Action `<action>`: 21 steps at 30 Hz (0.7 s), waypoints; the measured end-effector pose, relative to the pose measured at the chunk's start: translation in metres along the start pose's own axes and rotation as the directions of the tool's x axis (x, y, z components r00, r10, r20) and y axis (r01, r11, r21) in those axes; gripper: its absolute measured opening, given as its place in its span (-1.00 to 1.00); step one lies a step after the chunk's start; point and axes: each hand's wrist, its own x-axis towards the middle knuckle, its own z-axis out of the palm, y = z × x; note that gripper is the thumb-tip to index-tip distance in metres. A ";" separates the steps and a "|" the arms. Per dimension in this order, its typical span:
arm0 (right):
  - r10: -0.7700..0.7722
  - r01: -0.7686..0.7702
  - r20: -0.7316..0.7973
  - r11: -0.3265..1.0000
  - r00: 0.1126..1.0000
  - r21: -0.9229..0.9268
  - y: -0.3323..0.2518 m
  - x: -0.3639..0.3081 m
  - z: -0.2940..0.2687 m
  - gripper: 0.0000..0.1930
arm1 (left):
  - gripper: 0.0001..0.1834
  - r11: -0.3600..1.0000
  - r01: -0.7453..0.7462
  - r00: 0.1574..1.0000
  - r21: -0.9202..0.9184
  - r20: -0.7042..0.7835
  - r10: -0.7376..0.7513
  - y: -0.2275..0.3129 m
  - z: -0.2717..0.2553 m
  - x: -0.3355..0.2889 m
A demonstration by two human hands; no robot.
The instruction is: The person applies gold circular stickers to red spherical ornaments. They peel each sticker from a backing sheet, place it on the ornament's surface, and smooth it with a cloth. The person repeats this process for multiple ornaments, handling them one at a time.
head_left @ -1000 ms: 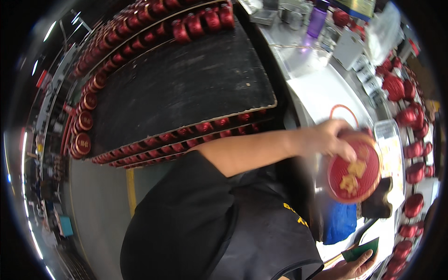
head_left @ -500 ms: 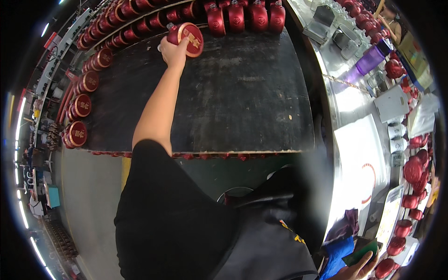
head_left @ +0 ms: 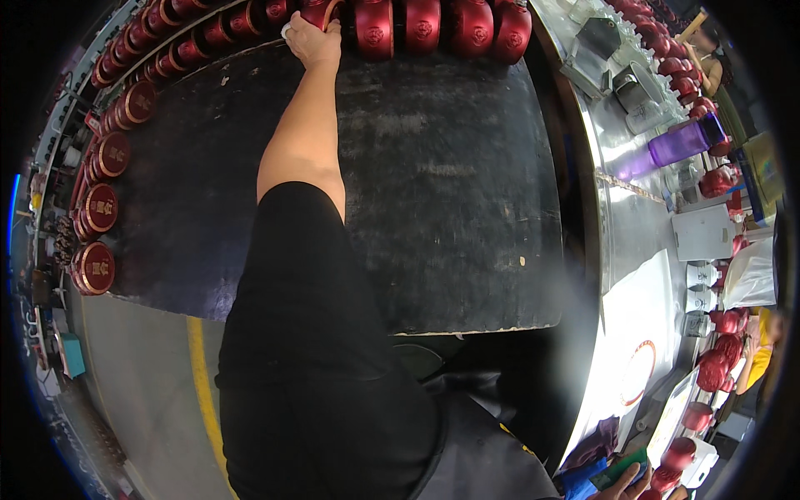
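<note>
My left arm, in a black sleeve, reaches to the far edge of the dark board [head_left: 442, 217]. There my left hand [head_left: 313, 42] is closed round a red drum-shaped bottle [head_left: 320, 12], partly cut off by the picture's top edge. Right beside it stands a row of like red bottles [head_left: 373, 29] with embossed round marks. At the lower right my right hand [head_left: 625, 483] is partly cut off, its fingers on a flat green piece [head_left: 621, 468] above the steel bench. What the green piece is I cannot make out.
More red bottles [head_left: 98, 208] line the board's left edge. A steel bench [head_left: 625, 217] on the right carries a purple bottle [head_left: 685, 142], metal boxes [head_left: 593, 54], a white sheet [head_left: 637, 333] and white cups [head_left: 702, 275]. Another person's yellow sleeve [head_left: 757, 354] shows far right.
My left hand has carried the red bottle farther away, up to the row at the far edge. The view has shifted, and my right hand still touches the green piece.
</note>
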 end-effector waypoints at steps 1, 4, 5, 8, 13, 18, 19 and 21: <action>-0.050 0.043 0.117 0.997 0.992 0.057 0.002 0.003 0.001 -0.67 | -0.04 1.000 0.003 1.000 0.006 -0.008 -0.003 0.002 0.002 0.000; -0.033 0.030 0.155 0.999 0.987 0.023 0.009 0.008 0.005 -0.68 | -0.01 0.999 0.040 0.999 0.014 0.006 -0.040 0.004 0.005 -0.001; -0.017 -0.007 0.226 0.994 0.974 0.107 0.012 0.010 0.005 -0.69 | -0.01 0.998 0.057 0.998 0.015 0.018 -0.058 0.005 0.004 -0.001; -0.102 0.067 0.185 0.981 0.977 0.183 0.021 0.012 0.008 -0.73 | 0.01 0.998 0.059 0.996 0.035 0.063 -0.061 0.008 -0.003 0.000; -0.163 0.160 0.054 0.986 0.985 0.055 0.029 0.008 0.009 -0.75 | 0.03 0.983 -0.119 0.993 0.137 0.027 0.117 0.027 -0.030 -0.013; 0.061 -0.058 0.059 0.997 0.996 -0.053 0.030 0.004 -0.009 -0.72 | 0.14 0.958 -0.272 0.933 0.094 0.270 0.238 0.058 -0.043 -0.066; 0.043 -0.035 0.067 0.992 0.997 -0.119 0.032 0.003 -0.014 -0.72 | 0.16 0.977 -0.194 0.945 0.086 0.285 0.163 0.064 -0.042 -0.072; 0.037 -0.020 0.087 0.983 0.996 -0.183 0.041 0.002 -0.022 -0.71 | 0.19 0.995 -0.046 0.936 0.085 0.352 0.013 0.073 -0.037 -0.080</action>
